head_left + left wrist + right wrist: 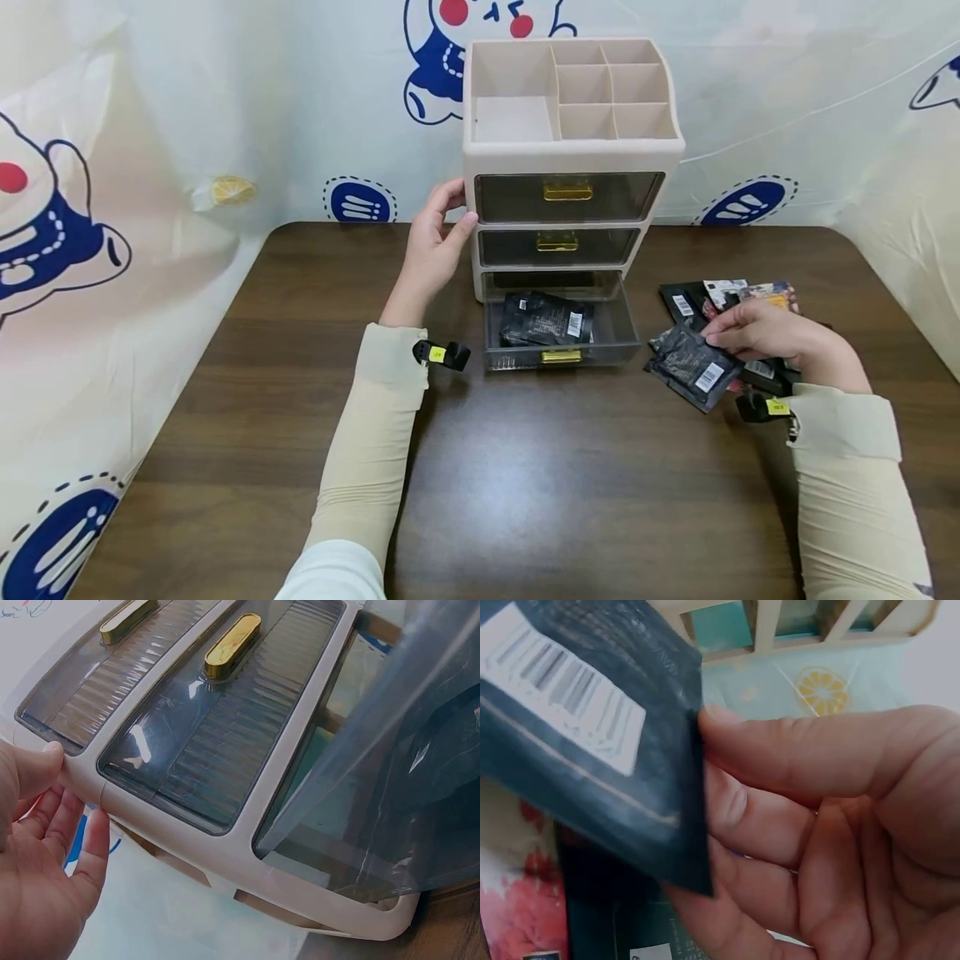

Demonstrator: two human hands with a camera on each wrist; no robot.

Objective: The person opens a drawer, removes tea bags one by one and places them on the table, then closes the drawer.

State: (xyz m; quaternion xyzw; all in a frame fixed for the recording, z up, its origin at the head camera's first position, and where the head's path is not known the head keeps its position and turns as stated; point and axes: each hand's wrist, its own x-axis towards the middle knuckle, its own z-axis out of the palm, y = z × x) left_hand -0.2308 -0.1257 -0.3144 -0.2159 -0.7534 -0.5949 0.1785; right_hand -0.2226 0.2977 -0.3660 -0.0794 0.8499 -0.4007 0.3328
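A white desktop drawer organizer (573, 150) stands at the back of the table, its bottom drawer (622, 333) pulled out. Black sachets (547, 321) with barcode labels lie inside that drawer. My left hand (435, 250) grips the organizer's left side edge, the thumb on the front frame (79, 772) and the fingers behind it. Between thumb and fingers, my right hand (780, 337) pinches a black sachet (693, 367) by its edge. In the right wrist view this sachet (667, 772) hangs tilted above the others, its white barcode label facing up.
Under and behind my right hand lies a loose pile of packets, among them a dark packet (678, 304) and a red-and-white packet (525, 877). Two closed drawers with gold handles (567, 192) sit above the pulled-out one. A printed cloth (300, 125) hangs behind the table.
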